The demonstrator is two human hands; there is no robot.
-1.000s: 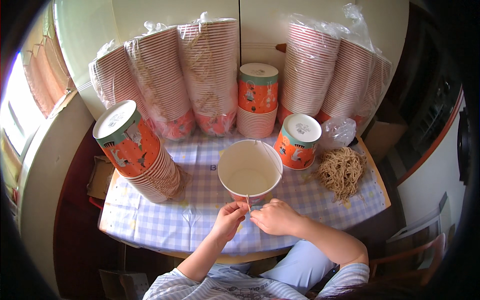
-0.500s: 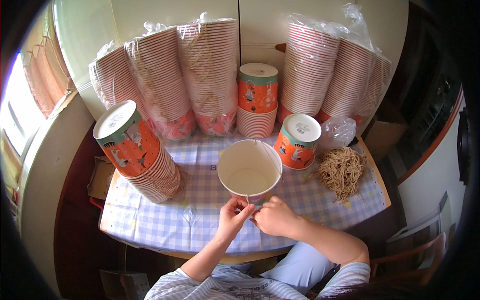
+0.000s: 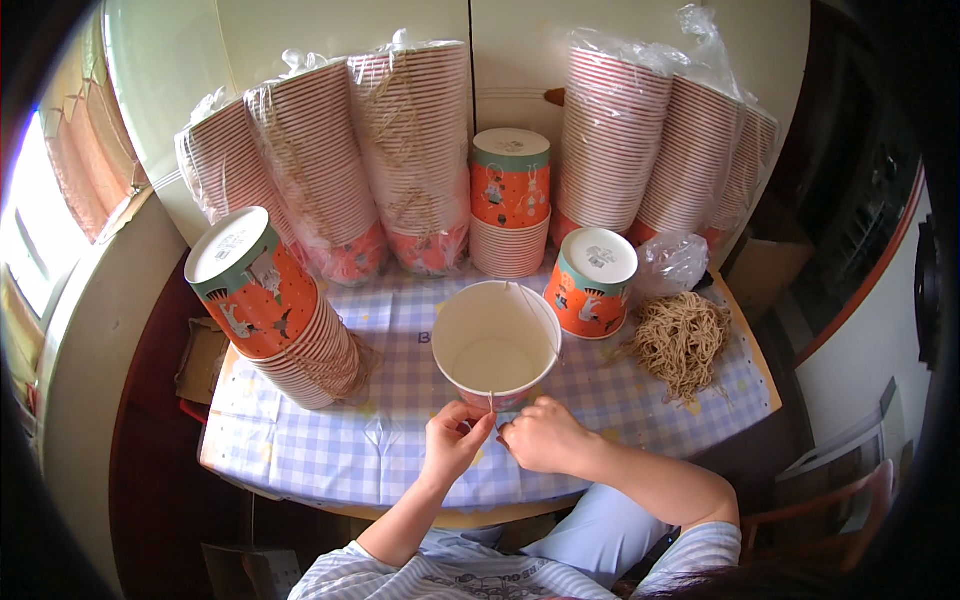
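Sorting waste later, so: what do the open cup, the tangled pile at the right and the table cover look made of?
Open cup: likely paper, matte white inside, rolled rim. Tangled pile: probably paper or jute twine, tan, dull and fibrous. Table cover: looks like plastic-coated cloth, checked, with slight sheen and creases.

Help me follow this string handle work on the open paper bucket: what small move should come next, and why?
Probably draw the string snug at the near rim of the paper bucket. The left hand and right hand both pinch there, and the string runs across the bucket's mouth to the far rim.
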